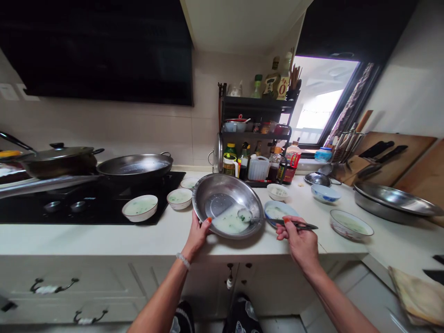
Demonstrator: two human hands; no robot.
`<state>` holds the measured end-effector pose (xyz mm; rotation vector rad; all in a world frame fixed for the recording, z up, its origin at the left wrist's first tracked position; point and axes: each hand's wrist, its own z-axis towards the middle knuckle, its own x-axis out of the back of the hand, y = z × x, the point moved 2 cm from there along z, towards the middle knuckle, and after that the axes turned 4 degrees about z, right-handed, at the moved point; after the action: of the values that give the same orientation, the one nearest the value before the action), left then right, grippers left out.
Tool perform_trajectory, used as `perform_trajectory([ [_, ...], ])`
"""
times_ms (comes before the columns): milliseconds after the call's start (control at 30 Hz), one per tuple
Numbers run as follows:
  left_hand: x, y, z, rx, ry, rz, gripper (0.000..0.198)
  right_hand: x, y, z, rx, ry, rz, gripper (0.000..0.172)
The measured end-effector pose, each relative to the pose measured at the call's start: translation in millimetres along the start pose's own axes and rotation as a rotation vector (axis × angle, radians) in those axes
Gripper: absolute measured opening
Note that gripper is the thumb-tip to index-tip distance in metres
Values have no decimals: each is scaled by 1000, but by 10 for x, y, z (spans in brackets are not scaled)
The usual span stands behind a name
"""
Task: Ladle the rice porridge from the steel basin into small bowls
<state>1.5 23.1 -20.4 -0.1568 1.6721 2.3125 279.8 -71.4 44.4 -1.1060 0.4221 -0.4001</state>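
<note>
A wide stainless steel basin (222, 194) tilts toward me over the counter's front part. My left hand (199, 233) grips its near left rim, with the thumb over the edge. Pale milky soup with green bits (229, 222) pools in the basin's lower right. My right hand (300, 238) is closed around the dark handle of a ladle (244, 215), whose bowl sits in the soup. Just right of the basin, partly behind the ladle handle and right hand, stands a blue-rimmed bowl (275, 212) holding similar soup.
More soup bowls stand around: one on the cooktop's edge (139, 208), a small one (179, 198), and a patterned one (351, 225) at right. A wok (135, 164) and lidded pan (58, 159) occupy the stove. Behind are a condiment rack (256, 102) and a knife block (352, 169).
</note>
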Motion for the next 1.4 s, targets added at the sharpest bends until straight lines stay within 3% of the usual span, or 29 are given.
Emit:
perform_trajectory([
  [367, -16, 24, -2, 1, 14, -33, 88, 9, -20, -4, -68, 25, 130, 49],
  [733, -18, 48, -16, 17, -2, 7, 87, 13, -59, 12, -101, 44, 222, 45],
  [967, -13, 16, -5, 14, -4, -1, 84, 35, -214, 44, -111, 75, 258, 38],
  [1133, -8, 0, 1, 5, -6, -8, 85, 176, -363, 163, -105, 118, 284, 32],
  [1400, -21, 47, -11, 4, -5, 0, 85, 600, -456, 374, 13, 212, 208, 33],
])
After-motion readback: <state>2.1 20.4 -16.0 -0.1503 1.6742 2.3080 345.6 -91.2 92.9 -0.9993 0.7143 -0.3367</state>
